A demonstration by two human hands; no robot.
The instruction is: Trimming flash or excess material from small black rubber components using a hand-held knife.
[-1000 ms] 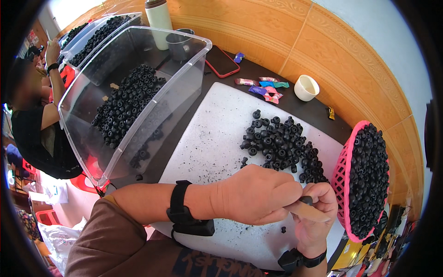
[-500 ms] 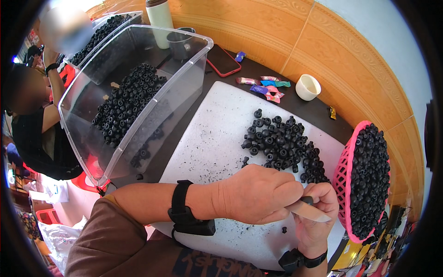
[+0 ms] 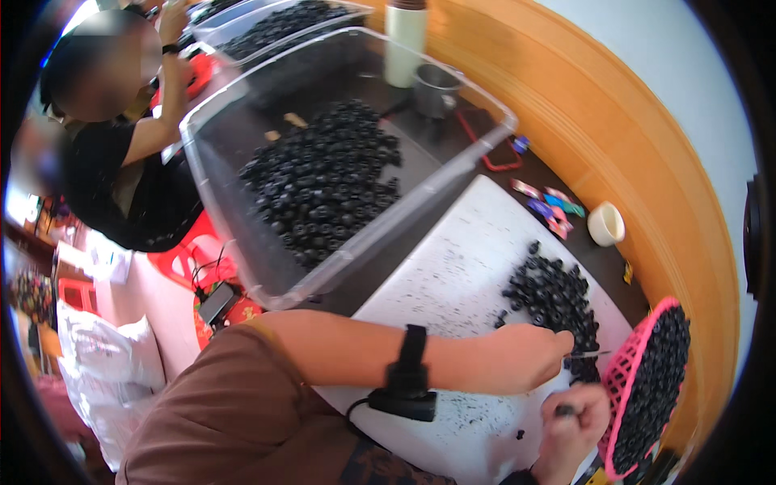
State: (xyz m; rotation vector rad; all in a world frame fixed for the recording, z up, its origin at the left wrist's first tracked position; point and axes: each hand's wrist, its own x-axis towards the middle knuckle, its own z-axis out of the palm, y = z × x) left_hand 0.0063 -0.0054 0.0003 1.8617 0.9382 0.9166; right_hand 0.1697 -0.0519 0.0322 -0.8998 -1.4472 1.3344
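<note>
My left hand (image 3: pixel 513 357) is closed round a small knife (image 3: pixel 592 354), its thin blade pointing right. Just below it, my right hand (image 3: pixel 575 424) curls its fingers on a small black rubber part (image 3: pixel 565 411). Both are over a white board (image 3: pixel 436 267) dotted with black scraps. A pile of black rubber parts (image 3: pixel 558 295) lies beyond my hands on the board. Beside my right hand a pink mesh basket (image 3: pixel 624 380), full of the same parts, leans tilted. One loose black piece (image 3: pixel 520 435) rests near the board's front.
A large clear bin (image 3: pixel 242 250) of black parts stands left of the board. Behind are a bottle (image 3: pixel 404 48), a grey mug (image 3: pixel 436 90), wrapped sweets (image 3: pixel 552 208) and a white cup (image 3: pixel 606 224). Another person (image 3: pixel 121 178) sits at far left, near white sacks (image 3: pixel 109 356).
The view has swung left. My hands have moved apart: the knife, earlier against the part in my right hand, is now away from it, and that part stays in my right fingers.
</note>
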